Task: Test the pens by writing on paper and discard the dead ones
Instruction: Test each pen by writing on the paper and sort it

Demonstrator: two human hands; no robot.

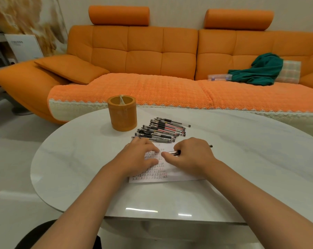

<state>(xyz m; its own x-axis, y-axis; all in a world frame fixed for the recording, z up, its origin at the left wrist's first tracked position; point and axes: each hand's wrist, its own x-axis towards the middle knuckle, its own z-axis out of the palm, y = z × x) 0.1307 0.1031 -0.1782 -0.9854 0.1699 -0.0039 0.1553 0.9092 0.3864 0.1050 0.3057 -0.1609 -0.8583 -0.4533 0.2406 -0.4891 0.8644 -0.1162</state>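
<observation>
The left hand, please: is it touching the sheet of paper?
Touching. The head view shows the left hand lying on the paper, pressing down on its written rows.

**Much lost beneath the hands**

The left hand (pixel 139 156) and right hand (pixel 190 155) cover much of the paper (pixel 157 177); its marks are too small to read. The right hand's grip hides most of a pen (pixel 175 152). The orange cup (pixel 122 115), centre frame, holds something pale, perhaps plastic.

Left forearm (pixel 91 194), right forearm (pixel 251 187) bare, reaching forward, converging. Left grip (pixel 139 156) palm down, fingers loosely extended, resting flat. Right grip (pixel 192 155) knuckles up, fingers curled round slim black-and-silver pen (pixel 174 152), pen roughly level, tip toward left grip.
</observation>
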